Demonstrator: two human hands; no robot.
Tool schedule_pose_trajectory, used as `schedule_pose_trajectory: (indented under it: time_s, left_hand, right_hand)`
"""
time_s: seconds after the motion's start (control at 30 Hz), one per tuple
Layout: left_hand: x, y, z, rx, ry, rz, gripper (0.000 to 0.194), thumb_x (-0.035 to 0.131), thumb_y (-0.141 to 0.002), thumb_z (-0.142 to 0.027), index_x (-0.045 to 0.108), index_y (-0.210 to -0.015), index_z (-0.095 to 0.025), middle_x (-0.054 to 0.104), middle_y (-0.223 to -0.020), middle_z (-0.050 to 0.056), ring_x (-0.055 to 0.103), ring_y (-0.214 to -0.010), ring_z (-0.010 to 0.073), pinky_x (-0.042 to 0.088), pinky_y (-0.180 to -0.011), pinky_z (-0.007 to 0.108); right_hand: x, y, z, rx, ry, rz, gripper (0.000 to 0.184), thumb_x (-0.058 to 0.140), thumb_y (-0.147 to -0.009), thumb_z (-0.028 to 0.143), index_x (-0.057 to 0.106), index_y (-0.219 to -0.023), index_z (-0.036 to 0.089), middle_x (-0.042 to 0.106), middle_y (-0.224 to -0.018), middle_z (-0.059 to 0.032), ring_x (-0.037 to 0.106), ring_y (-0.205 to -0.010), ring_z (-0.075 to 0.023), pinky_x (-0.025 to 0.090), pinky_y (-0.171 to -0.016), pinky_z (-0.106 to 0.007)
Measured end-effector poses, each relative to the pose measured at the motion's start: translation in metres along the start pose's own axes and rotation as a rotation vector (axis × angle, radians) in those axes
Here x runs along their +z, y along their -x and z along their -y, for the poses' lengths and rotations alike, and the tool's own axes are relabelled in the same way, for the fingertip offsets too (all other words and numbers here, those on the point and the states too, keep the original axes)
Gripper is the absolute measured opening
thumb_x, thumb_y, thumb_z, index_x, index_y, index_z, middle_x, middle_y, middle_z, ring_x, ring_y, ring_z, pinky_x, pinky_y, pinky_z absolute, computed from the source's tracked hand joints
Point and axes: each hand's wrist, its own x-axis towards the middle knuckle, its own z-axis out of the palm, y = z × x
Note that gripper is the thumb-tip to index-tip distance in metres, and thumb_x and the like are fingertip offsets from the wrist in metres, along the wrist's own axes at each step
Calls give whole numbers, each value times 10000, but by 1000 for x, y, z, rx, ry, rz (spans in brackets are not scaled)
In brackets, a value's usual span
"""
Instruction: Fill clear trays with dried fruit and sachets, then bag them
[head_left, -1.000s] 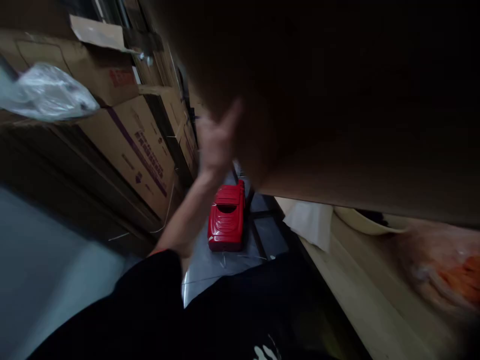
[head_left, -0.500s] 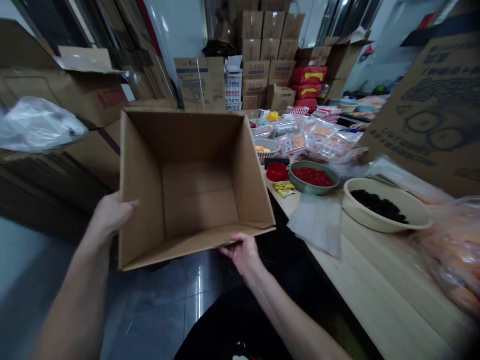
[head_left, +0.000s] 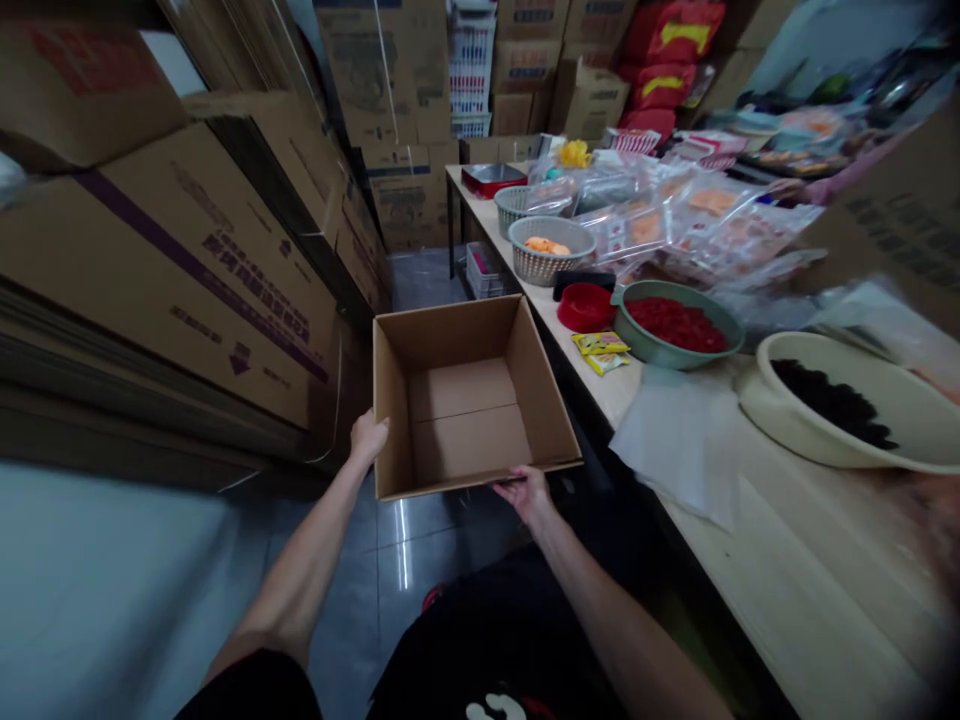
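An open brown cardboard box (head_left: pixel 469 430) hangs in front of me at waist height, its top facing up and its bare cardboard floor showing. My left hand (head_left: pixel 367 438) grips the box's left wall near the front corner. My right hand (head_left: pixel 525 490) holds the bottom of its front edge. Both forearms reach forward from dark sleeves or clothing. The box hides the floor directly beneath it.
To the right, a light wooden table (head_left: pixel 795 570) holds a green bowl of red food (head_left: pixel 675 322), a cream basin of dark food (head_left: pixel 832 400), baskets and plastic-wrapped packs. Large stacked cartons (head_left: pixel 187 270) line the left. Tiled floor lies below.
The box has dropped lower and farther from my head, so it looks smaller. The view has swung up from a box-blocked, tilted scene. Both hands stay on the box.
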Motion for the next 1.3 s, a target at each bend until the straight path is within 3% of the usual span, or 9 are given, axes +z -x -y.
schedule_pose_trajectory:
  time_s: [0.2, 0.33, 0.43, 0.57, 0.7, 0.83, 0.9, 1.03, 1.3]
  left_hand:
    - [16, -20, -6, -19, -6, -40, 361, 522, -941, -371, 655, -1218, -183, 734, -1153, 151, 687, -1103, 320, 525, -909, 372]
    - [12, -21, -4, -41, 12, -38, 394, 537, -933, -415, 637, -1232, -179, 742, -1131, 138, 712, -1033, 294, 548, -841, 345]
    - [1, -17, -5, -40, 8, -53, 447, 535, -924, -455, 616, -1254, -164, 739, -1120, 145, 713, -1012, 300, 558, -827, 363]
    - [-13, 6, -17, 19, -27, -139, 523, 511, -918, -482, 579, -1308, -140, 663, -1259, 200, 646, -1146, 374, 525, -937, 483]
    - [2, 59, -47, 478, -113, -344, 516, 477, -947, -428, 529, -1368, -134, 511, -1458, 208, 468, -1371, 360, 410, -1103, 512]
    - [52, 109, -93, 898, -362, 95, 422, 541, -949, -427, 598, -1279, -171, 670, -1254, 160, 596, -1215, 315, 465, -1013, 439]
    - [81, 120, -117, 952, -475, 246, 302, 521, -970, -362, 650, -1176, -183, 725, -1104, 136, 668, -1069, 283, 480, -950, 394]
    - [120, 123, -152, 1008, -534, 284, 277, 421, -1007, -276, 679, -1019, -177, 735, -962, 134, 690, -978, 254, 469, -912, 348]
    - [126, 135, -159, 1020, -529, 216, 392, 372, -999, -344, 621, -1217, -134, 695, -1118, 203, 656, -1026, 341, 474, -924, 461]
  right_hand:
    - [10, -13, 25, 94, 132, -19, 179, 503, -769, 185, 556, -939, 180, 683, -766, -91, 681, -740, -205, 582, -795, -363]
    - [17, 2, 32, 183, 199, 50, 410, 453, -873, 351, 541, -1185, 99, 687, -995, -232, 714, -859, -304, 581, -749, -450]
    - [7, 27, 35, 187, 201, 80, 478, 436, -914, 410, 489, -1274, 100, 675, -1068, -255, 725, -872, -325, 582, -719, -466]
    - [-39, 74, 31, 91, 243, 86, 488, 442, -928, 327, 385, -1391, 183, 718, -1020, -169, 738, -845, -278, 584, -711, -433]
    - [-108, 122, 11, -29, 257, 25, 597, 534, -856, 282, 379, -1426, 191, 748, -1008, -145, 737, -868, -250, 577, -735, -390]
    - [-177, 160, -19, -55, 170, -92, 575, 600, -783, 324, 496, -1323, 155, 755, -1033, -160, 733, -889, -247, 567, -739, -358]
    - [-207, 176, -36, -59, 99, -153, 545, 606, -764, 328, 527, -1278, 162, 759, -1022, -155, 735, -883, -250, 562, -739, -357]
    - [-251, 203, -64, -98, -50, -271, 477, 595, -761, 328, 563, -1210, 173, 763, -997, -146, 735, -868, -252, 559, -747, -366]
    - [-284, 239, -106, -223, -191, -481, 410, 541, -736, 265, 601, -1129, 164, 761, -884, -121, 724, -776, -221, 546, -694, -333]
